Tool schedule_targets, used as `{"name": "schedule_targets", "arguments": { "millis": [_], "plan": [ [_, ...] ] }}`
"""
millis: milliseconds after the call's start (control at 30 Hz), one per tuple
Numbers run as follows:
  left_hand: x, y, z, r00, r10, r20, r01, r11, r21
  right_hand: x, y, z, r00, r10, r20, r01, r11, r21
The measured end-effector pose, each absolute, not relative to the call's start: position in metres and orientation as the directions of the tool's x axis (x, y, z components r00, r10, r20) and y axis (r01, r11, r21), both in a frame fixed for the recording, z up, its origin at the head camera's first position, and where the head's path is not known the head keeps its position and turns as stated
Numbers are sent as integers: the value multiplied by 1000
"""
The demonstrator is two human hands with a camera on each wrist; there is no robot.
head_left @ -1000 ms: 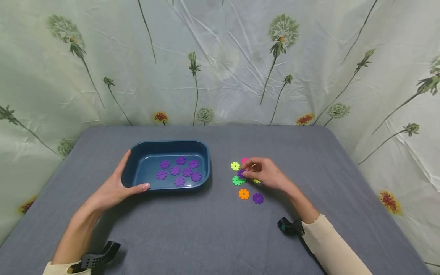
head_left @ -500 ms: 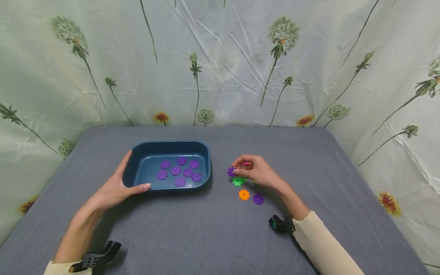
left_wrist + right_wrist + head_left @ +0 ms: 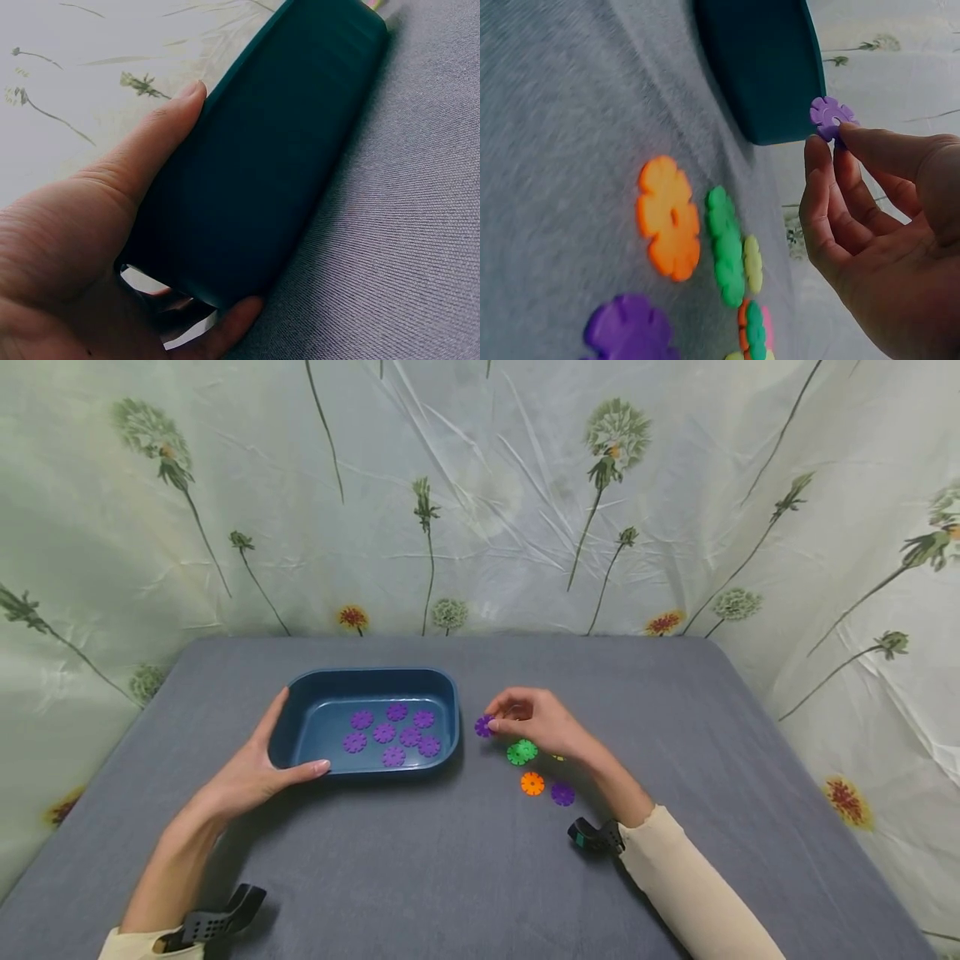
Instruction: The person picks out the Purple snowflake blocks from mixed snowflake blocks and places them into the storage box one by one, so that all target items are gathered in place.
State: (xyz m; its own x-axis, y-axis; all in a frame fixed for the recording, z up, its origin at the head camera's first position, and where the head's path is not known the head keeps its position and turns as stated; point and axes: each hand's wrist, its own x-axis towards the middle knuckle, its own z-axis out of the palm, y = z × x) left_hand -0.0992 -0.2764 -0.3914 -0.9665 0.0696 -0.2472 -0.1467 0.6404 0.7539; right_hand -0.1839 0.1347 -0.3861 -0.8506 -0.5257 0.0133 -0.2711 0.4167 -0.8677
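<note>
My left hand (image 3: 243,774) grips the left end of the blue rectangular tray (image 3: 322,718), thumb along the near rim; the left wrist view shows fingers wrapped about its end wall (image 3: 255,165). Inside the tray lie several purple notched discs (image 3: 384,732). Just right of the tray, my right hand (image 3: 543,725) pinches another purple notched disc (image 3: 826,114) between thumb and fingertips, raised above the cloth. Below that hand on the table are green discs (image 3: 517,753), overlapping, an orange disc (image 3: 532,783) and a purple disc (image 3: 562,794).
The right wrist view also shows a yellow disc (image 3: 753,264) and a pink disc (image 3: 769,326), mostly hidden by the hand in the head view. Grey cloth (image 3: 420,868) covers the table. A flower-print curtain (image 3: 495,527) hangs behind it.
My right hand has moved left from over the loose discs toward the tray, carrying the pinched purple disc. The left hand and tray stay in place.
</note>
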Motion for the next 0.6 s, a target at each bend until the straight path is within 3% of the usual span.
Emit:
{"name": "schedule_targets", "arguments": {
  "millis": [600],
  "plan": [
    [-100, -277, -392, -969, 65, -240, -147, 631, 762, -184, 101, -377, -844, -533, 57, -220, 248, -943]
  ]
}}
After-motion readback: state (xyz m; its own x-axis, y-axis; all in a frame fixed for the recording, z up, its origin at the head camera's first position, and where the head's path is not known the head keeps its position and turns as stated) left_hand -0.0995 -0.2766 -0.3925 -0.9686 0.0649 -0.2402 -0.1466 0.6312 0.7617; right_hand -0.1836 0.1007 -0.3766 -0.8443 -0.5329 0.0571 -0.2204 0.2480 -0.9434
